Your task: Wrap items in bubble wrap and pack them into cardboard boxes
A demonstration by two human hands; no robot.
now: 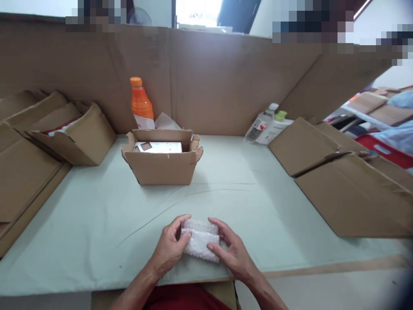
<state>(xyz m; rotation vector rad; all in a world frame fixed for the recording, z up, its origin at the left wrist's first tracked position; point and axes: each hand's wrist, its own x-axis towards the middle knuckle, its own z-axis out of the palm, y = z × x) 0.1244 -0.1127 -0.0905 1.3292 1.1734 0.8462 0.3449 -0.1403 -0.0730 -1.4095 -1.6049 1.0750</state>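
A small bundle of bubble wrap point(200, 240) lies at the near edge of the table point(97, 224), directly in front of the person and between both hands. Its long axis runs roughly left to right, tilted a little so the right end sits nearer the person. Whatever is inside cannot be made out through the wrap.

The left hand point(169, 247) grasps the bundle's left end, fingers curled over the top and thumb pressing the side. The right hand point(230, 249) grasps the right end, thumb lying across the front and fingers arched over the far edge. Both hands are equally close; neither is free.

Straight ahead, well apart from the bundle, stands an open cardboard box point(162, 159) with a white packet point(158, 147) inside it. Behind the box is an orange bottle point(140, 101) with an orange cap. To the far right, two pale bottles point(267, 125) lean against a tall cardboard wall point(226, 82). Flattened cardboard sheets point(348, 189) lie to the right, and a stack of folded cartons point(64, 129) to the left.
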